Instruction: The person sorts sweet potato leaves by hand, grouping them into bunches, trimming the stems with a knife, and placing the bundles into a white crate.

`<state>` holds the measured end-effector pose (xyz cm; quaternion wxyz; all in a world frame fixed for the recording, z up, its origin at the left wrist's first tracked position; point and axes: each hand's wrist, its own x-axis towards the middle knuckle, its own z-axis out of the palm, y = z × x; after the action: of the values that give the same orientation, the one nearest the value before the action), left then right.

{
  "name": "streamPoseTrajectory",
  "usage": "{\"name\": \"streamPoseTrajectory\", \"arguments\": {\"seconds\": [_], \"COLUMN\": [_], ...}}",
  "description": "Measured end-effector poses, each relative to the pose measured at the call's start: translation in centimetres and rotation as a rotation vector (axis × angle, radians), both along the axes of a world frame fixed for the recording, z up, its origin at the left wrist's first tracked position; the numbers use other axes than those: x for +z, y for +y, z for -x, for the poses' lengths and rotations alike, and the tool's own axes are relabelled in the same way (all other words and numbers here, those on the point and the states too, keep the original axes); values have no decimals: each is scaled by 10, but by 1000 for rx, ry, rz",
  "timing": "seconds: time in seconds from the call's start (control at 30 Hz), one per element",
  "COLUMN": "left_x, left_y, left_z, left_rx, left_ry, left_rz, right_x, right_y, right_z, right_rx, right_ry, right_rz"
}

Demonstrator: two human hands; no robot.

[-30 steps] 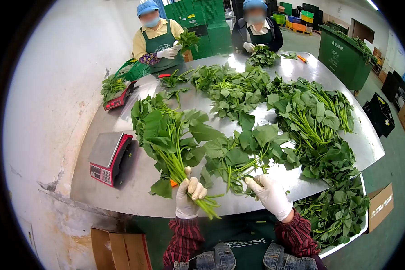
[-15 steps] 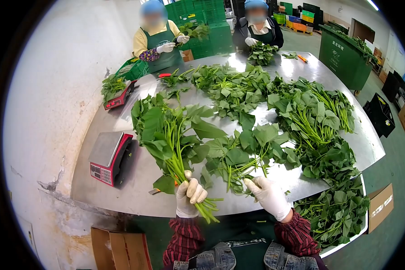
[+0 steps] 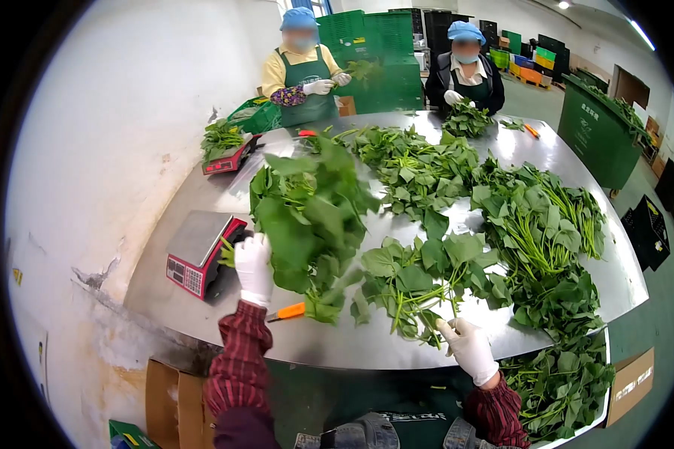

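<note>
My gloved left hand (image 3: 254,268) is closed around the stems of a large bunch of leafy greens (image 3: 307,217). The bunch lies tilted over the table's left half, leaves to the right and cut stem ends poking out beside the scale. Part of the foliage is blurred by motion. At the table's front edge, my gloved right hand (image 3: 468,346) pinches the stems of a smaller bunch of greens (image 3: 419,284) lying on the metal. An orange-handled knife (image 3: 287,311) rests just below the left hand's bunch.
A red scale (image 3: 202,251) stands left on the metal table (image 3: 157,299); a second scale (image 3: 228,157) holds greens. Heaped greens (image 3: 539,217) cover the right side. A white tub (image 3: 605,374) sits front right. Two co-workers (image 3: 307,78) (image 3: 468,71) stand opposite.
My left hand has moved left and up, swinging its bunch from upright to tilted, stems toward the scale. The orange knife handle now shows. My right hand stays by the smaller bunch; the view has shifted.
</note>
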<state>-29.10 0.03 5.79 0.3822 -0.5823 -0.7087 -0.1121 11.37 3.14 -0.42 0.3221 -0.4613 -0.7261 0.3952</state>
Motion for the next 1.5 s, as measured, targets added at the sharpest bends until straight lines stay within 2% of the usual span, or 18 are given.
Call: {"name": "streamPoseTrajectory", "arguments": {"seconds": [0.07,0.27,0.53,0.73,0.8,0.87,0.9,0.93,0.97,1.03,1.13,1.17,1.23,1.27,1.33,1.47,1.5], "left_x": [22,50,66,68,66,65,65,65,67,64,62,62,61,61,61,48,46], "left_y": [0,-5,1,5,7,11,13,15,16,19,22,23,25,25,24,25,25], "left_z": [8,17,8,-13,-23,-35,-42,-49,-57,-69,-84,-89,-94,-96,-101,-101,-102], "left_rx": [41,102,34,-27,-59,-96,-125,-152,-173,-205,-249,-269,-323,-327,-375,-488,-514], "left_ry": [228,430,571,579,580,582,589,597,625,650,692,709,756,758,770,648,621], "left_rz": [-10,52,140,173,188,204,226,249,263,279,298,300,272,274,310,380,374], "right_x": [1,-11,-15,15,44,65,80,89,102,124,130,125,108,99,89,98,102], "right_y": [-2,-3,-5,-3,-2,1,1,8,10,26,60,72,92,97,103,103,102], "right_z": [0,-1,-4,4,12,26,32,38,47,62,82,87,96,97,96,87,88], "right_rx": [-15,5,17,-4,56,51,49,107,63,113,223,221,446,442,624,672,654], "right_ry": [-7,-48,-79,-49,-43,38,57,26,54,-18,-159,-159,-330,-329,-433,-484,-520], "right_rz": [41,39,34,58,0,-262,-211,-580,-516,-796,-974,-970,-899,-895,-829,-857,-955]}}
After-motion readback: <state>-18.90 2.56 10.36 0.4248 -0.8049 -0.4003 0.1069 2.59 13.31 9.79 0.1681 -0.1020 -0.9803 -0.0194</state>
